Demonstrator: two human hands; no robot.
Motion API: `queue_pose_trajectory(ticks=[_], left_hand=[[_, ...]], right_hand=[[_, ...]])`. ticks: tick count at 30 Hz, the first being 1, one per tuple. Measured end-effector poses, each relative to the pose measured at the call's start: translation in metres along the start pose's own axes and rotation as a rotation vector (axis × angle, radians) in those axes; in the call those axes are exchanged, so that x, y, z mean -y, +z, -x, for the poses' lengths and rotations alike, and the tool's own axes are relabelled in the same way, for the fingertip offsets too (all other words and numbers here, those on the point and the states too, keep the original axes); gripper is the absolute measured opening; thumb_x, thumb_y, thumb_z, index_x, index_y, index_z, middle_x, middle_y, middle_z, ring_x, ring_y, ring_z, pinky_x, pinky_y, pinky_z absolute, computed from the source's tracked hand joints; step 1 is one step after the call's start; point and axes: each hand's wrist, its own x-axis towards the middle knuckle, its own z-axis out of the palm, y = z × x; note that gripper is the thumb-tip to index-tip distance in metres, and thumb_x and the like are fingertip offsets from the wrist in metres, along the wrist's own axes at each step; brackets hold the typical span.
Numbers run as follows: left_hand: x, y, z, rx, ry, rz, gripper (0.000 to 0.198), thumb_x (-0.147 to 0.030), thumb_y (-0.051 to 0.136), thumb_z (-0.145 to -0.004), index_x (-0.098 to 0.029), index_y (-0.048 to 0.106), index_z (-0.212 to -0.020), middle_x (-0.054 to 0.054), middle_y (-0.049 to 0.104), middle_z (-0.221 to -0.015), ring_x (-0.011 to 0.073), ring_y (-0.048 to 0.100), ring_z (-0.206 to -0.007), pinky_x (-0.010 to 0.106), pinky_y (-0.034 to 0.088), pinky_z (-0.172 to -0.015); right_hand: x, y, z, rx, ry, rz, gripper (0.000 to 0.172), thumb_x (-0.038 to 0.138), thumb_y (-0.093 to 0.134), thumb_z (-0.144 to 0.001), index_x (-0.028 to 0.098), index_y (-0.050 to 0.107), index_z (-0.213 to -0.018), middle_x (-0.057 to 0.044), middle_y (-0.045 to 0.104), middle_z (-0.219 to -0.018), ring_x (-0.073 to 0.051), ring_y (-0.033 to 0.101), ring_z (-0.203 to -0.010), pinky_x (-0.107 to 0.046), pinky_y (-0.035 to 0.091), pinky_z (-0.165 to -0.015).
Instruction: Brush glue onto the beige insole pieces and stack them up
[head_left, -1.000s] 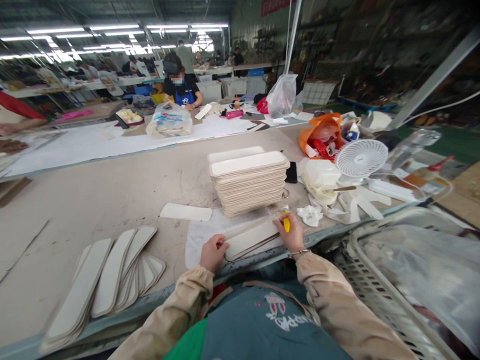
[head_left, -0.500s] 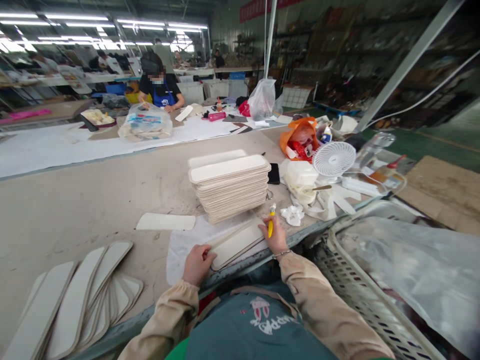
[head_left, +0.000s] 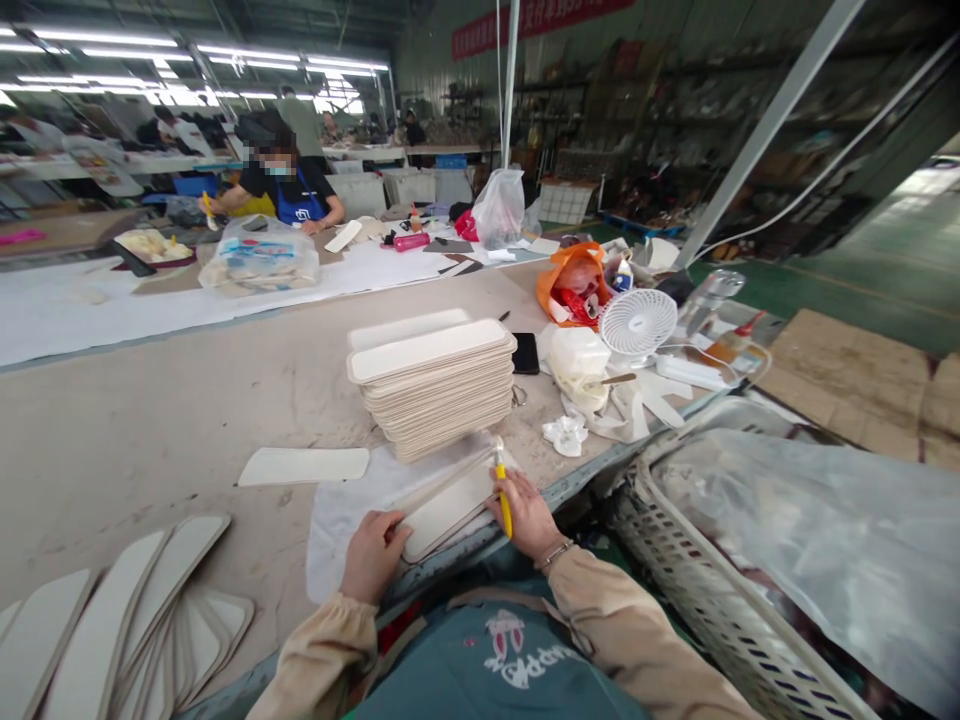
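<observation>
My left hand [head_left: 373, 555] grips the left end of a long cream panel [head_left: 450, 508] with rounded corners, thumb and fingertips at its edge. In my right hand [head_left: 529, 515] is a yellow-handled brush [head_left: 503, 492], its pale tip pointing away from me over the panel's right end. The panel rests near the table's front edge, with another strip partly visible beneath or behind it. A white sheet [head_left: 324, 535] lies under them. Just beyond stands a tall stack of similar panels [head_left: 442, 395]. One single panel [head_left: 304, 466] lies flat to the left.
Fanned-out panels [head_left: 112, 620] cover the table's near left. To the right are a phone [head_left: 526, 353], crumpled tissue [head_left: 565, 436], a white tub [head_left: 578, 357], a small fan [head_left: 637, 323] and an orange bag [head_left: 571, 285]. A plastic basket [head_left: 697, 560] stands beside me. A co-worker [head_left: 289, 190] sits across.
My right hand has come nearer and tilted the brush, whose tip is now over the panel's far right end. My left hand stays at the panel's left end. The view has shifted right.
</observation>
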Motion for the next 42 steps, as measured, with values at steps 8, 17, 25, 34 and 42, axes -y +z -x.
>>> queue_pose_trajectory(ticks=[8, 17, 25, 34, 42], left_hand=[[-0.001, 0.000, 0.000, -0.022, 0.020, 0.007, 0.031, -0.040, 0.055, -0.075, -0.015, 0.070, -0.086, 0.005, 0.061, -0.076, 0.0180, 0.059, -0.066, 0.032, 0.050, -0.068], [-0.002, -0.001, 0.001, -0.021, 0.035, 0.006, 0.029, -0.037, 0.055, -0.076, -0.015, 0.069, -0.089, 0.005, 0.060, -0.076, 0.0175, 0.058, -0.065, 0.033, 0.050, -0.068], [-0.003, -0.002, 0.001, -0.032, 0.043, 0.010, 0.030, -0.038, 0.055, -0.075, -0.015, 0.069, -0.088, 0.004, 0.060, -0.076, 0.0182, 0.059, -0.065, 0.033, 0.050, -0.067], [-0.011, -0.015, -0.005, 0.001, 0.132, 0.020, 0.036, -0.037, 0.057, -0.076, -0.014, 0.067, -0.101, 0.010, 0.063, -0.093, 0.0216, 0.063, -0.080, 0.039, 0.053, -0.078], [-0.065, -0.040, -0.041, 0.298, 0.314, 0.244, 0.039, -0.041, 0.061, -0.077, -0.016, 0.064, -0.106, 0.010, 0.067, -0.109, 0.0245, 0.061, -0.101, 0.036, 0.047, -0.091]], right_hand=[[-0.031, -0.010, -0.010, -0.154, 0.366, 0.012, 0.016, 0.030, 0.054, -0.087, 0.023, 0.048, -0.100, -0.009, 0.066, -0.105, -0.024, 0.065, -0.095, -0.039, 0.053, -0.081], [-0.025, -0.005, -0.020, -0.253, 0.398, -0.038, 0.023, 0.029, 0.058, -0.079, 0.022, 0.050, -0.099, -0.007, 0.065, -0.094, -0.024, 0.062, -0.086, -0.039, 0.050, -0.080], [-0.021, -0.006, -0.019, -0.310, 0.471, -0.148, 0.030, 0.033, 0.061, -0.075, 0.021, 0.050, -0.101, -0.006, 0.062, -0.084, -0.022, 0.060, -0.074, -0.039, 0.049, -0.073], [0.022, -0.029, -0.034, -0.404, 0.514, -0.804, 0.041, 0.037, 0.075, -0.069, 0.026, 0.040, -0.087, 0.002, 0.059, -0.084, -0.014, 0.056, -0.065, -0.028, 0.048, -0.061], [0.063, -0.091, -0.059, -0.385, 0.429, -1.119, 0.046, 0.025, 0.081, -0.064, 0.029, 0.041, -0.087, 0.005, 0.055, -0.081, -0.014, 0.057, -0.072, -0.027, 0.049, -0.064]])
